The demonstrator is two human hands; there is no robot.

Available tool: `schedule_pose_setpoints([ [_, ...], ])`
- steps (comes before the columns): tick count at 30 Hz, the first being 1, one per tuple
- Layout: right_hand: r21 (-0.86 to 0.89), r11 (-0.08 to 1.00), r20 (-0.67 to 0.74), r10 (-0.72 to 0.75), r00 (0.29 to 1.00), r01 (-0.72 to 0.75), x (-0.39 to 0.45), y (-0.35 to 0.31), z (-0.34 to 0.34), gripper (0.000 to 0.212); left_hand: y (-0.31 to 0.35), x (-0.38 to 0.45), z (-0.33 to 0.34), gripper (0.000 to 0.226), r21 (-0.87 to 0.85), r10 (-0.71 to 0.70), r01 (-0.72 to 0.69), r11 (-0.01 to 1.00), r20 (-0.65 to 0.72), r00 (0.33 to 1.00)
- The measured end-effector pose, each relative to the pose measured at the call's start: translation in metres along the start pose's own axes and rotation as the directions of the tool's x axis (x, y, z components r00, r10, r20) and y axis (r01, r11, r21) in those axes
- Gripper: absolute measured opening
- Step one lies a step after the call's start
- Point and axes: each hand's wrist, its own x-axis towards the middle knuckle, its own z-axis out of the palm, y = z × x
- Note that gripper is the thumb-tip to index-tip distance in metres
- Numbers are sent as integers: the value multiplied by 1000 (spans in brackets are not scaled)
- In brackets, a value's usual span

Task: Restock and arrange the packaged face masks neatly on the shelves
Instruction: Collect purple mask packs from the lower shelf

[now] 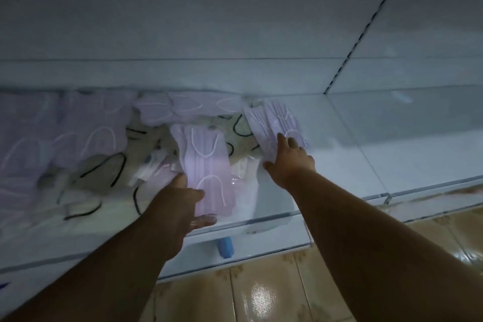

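Both arms are out over the white shelf (352, 138) now. The left hand (180, 201) is on the near end of a lilac mask pack (206, 172) that lies lengthwise in the middle of the shelf; the thumb sits on the pack's left edge and the fingers run underneath its near end, so it is gripping that pack. The clear wrapper glints around the pack's lower half, and its white ear loops show at both ends.

Over to the right, the right hand (290, 162) has its fingers stretched out flat, fingertips resting on a second lilac pack (277, 128) (this one lies tilted, near the back of the shelf and at the right end of the pile). The fingers are straight and spread, not curled round anything.

Between the two packs and off to the left lie cream masks with black ear loops (104, 172), loosely heaped. Further left sits a spread of more lilac masks (78, 125), and another row of them (183, 107) runs along the back wall. All of that is soft with motion blur, so counts are beyond telling.

Below the shelf's front edge a blue cylindrical object (226, 246) lies on a lower ledge. Glossy tan floor tiles (261, 293) fill the bottom of the view, and a slotted upright (366, 23) divides the back panel at right.
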Motion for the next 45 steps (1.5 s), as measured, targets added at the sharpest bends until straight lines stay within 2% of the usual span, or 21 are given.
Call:
schedule_pose_setpoints([
  [3, -149, 988, -74, -59, 996, 47, 3, 6, -2, 59, -5, -1, 19, 29, -38, -7, 6, 999, -48, 999],
  [5, -145, 988, -135, -68, 988, 48, 3, 12, -5, 39, -3, -5, 31, 21, -63, -6, 1, 998, -76, 997],
  [7, 54, 999, -134, 5, 991, 3, -2, 17, -7, 23, -3, -8, 39, 21, -88, -18, 8, 996, -115, 993],
  [9, 255, 967, -106, 54, 993, -25, -14, 17, -7, 11, -7, -9, 42, 36, -83, -3, -9, 997, -143, 990],
  [14, 508, 861, -76, 31, 997, 12, -50, -11, -9, 13, -12, -20, 35, 47, 21, 82, -81, 997, -101, 992],
  [15, 584, 812, -43, 17, 999, 11, -59, -20, -11, 11, -11, -21, 33, 45, 20, 95, -93, 995, -113, 989],
  [17, 680, 732, -17, -42, 999, 42, -81, -41, -13, 11, -6, -23, 29, 27, -24, 88, -93, 995, -149, 985],
  [19, 696, 704, -30, -172, 985, 144, -108, -62, -6, 13, 0, -26, 23, 13, -162, 29, -49, 986, -126, 992],
  [22, 562, 704, -148, -432, 890, 435, -138, -88, 10, 21, 6, -31, 0, 44, -338, -48, 49, 940, 11, 999],
  [24, 521, 627, -227, -552, 802, 579, -151, -103, 16, 30, 10, -39, -24, 47, -299, -64, 66, 952, 15, 998],
  [26, 570, 556, -269, -569, 777, 604, -162, -121, 14, 35, 16, -48, -48, 35, -255, -29, 30, 966, 6, 1000],
  [28, 648, 515, -284, -520, 805, 561, -173, -142, 12, 40, 22, -57, -77, 19, -200, 23, -38, 979, -77, 997],
  [29, 674, 511, -278, -493, 824, 534, -177, -155, 10, 39, 25, -60, -92, 18, -174, 43, -66, 983, -132, 990],
  [32, 656, 573, -250, -450, 857, 492, -183, -198, 10, 26, 31, -70, -142, 28, -140, 83, -119, 983, -241, 967],
  [36, 577, 695, -232, -365, 902, 429, -177, -252, 11, 17, 35, -79, -209, 24, -172, 85, -158, 972, -368, 926],
  [38, 468, 773, -235, -359, 903, 429, -163, -272, 14, 19, 33, -79, -237, 24, -177, 86, -169, 970, -400, 913],
  [41, 231, 851, -242, -420, 875, 472, -137, -298, 18, 36, 25, -74, -268, 15, -147, 98, -177, 973, -431, 897],
  [43, 124, 870, -164, -457, 874, 478, -122, -316, 24, 61, 20, -70, -281, 14, -148, 84, -168, 975, -451, 888],
  [45, 55, 902, -54, -427, 903, 429, -110, -335, 31, 85, 16, -63, -291, 19, -134, 84, -162, 978, -457, 885],
])
